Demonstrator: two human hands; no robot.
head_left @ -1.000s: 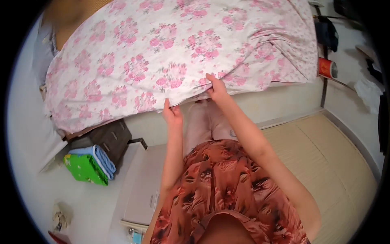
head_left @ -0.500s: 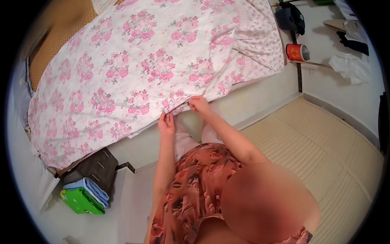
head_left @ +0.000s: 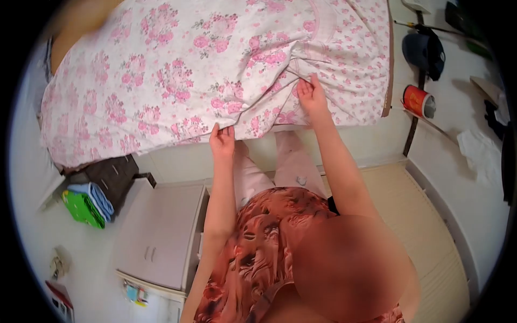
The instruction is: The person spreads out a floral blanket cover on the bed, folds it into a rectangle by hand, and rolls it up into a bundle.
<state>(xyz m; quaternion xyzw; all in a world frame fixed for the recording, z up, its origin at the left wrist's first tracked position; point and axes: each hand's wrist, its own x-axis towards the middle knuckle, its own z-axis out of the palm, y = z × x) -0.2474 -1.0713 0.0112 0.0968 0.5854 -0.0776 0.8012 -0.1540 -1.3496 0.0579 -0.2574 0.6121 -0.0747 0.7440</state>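
A white bed sheet (head_left: 177, 81) with pink flower bunches covers the bed in front of me. My left hand (head_left: 222, 141) is at its near edge, fingers closed on the hem. Farther right and higher, my right hand (head_left: 312, 99) rests against the sheet, thumb and fingers apart, with fingertips touching the cloth. Creases run through the fabric beside it, and a diagonal fold stretches between the two hands. Some fingertips are partly hidden by the cloth.
At right stand a red tin (head_left: 416, 100) and a dark blue bag-like item (head_left: 423, 51). A white plastic bag (head_left: 476, 153) lies nearby. Behind left are folded green and blue cloths (head_left: 86, 204), a dark drawer unit (head_left: 112, 177) and a pale cabinet (head_left: 159, 231).
My right hand has moved right and farther over the bed, its fingers opening. My left hand stays at the hem. The sheet has more folds between them, and the view has shifted.
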